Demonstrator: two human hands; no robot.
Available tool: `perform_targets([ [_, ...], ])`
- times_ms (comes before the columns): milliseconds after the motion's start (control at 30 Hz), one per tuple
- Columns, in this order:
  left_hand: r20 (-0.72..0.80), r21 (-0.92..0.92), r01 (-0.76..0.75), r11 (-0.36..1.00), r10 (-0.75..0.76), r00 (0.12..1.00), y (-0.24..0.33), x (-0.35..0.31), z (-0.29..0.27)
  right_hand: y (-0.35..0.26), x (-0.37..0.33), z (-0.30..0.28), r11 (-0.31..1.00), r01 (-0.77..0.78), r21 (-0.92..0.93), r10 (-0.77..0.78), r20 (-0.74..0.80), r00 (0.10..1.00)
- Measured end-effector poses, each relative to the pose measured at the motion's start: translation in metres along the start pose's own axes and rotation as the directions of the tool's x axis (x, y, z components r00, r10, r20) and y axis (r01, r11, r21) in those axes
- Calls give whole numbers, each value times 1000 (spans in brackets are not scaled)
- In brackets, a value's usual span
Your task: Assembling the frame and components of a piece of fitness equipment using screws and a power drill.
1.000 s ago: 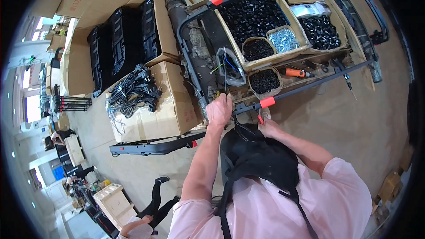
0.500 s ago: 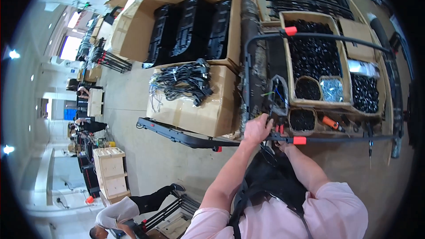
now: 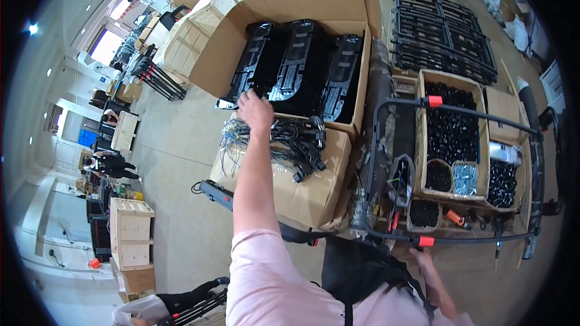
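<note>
Left hand is stretched out to the near lip of the open carton, at the lower end of the leftmost black molded panel, just above the cable bundle lying on the closed carton. Fingers look loosely parted — can't tell from here whether they touch panel or cable, the hand's own back hides it. Right hand is down by the near rail of the dark tubular frame, right beside a red clip; its fingers are partly hidden, so can't say if they're on the rail or holding anything. Frame lies over the bench, around the bins of small black parts. Handling, my guess: cables are light and limp, and they'll snag on each other, so pinch one by its plug end near the right of the heap and peel it off, rather than pulling mid-coil. Panels look like glossy shell plastic — light for their length, stiff, a bit slippery, easy to scuff; best taken by the edges, clear of the molded clips. Frame should be rigid and awkward more than heavy; hold it on a straight rail away from the corner bends.
</note>
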State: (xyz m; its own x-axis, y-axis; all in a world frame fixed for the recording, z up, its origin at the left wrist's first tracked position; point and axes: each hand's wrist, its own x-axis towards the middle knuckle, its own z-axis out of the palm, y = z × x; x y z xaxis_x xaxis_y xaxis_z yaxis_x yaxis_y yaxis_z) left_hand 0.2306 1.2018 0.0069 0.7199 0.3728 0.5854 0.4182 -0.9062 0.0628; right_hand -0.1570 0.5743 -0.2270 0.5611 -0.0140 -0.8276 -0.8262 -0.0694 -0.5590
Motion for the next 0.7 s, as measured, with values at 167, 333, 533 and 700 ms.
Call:
perform_targets([
  [167, 130, 195, -3, 981, -23, 991, -37, 47, 40, -10, -73, -41, 1000, -22, -22, 19, -153, 988],
  [333, 193, 163, -100, 982, 67, 979, -46, 67, 44, -78, -117, -16, 932, 0, -362, -27, -69, 997],
  [533, -31, -250, -9, 968, 1, 1000, -27, 83, -35, -168, -154, 21, 841, 255, -477, -178, 202, 963],
  [700, -226, -650, -84, 755, -86, 970, -7, 37, -117, -272, -159, 54, 557, 702, -444, -598, 373, 710],
])
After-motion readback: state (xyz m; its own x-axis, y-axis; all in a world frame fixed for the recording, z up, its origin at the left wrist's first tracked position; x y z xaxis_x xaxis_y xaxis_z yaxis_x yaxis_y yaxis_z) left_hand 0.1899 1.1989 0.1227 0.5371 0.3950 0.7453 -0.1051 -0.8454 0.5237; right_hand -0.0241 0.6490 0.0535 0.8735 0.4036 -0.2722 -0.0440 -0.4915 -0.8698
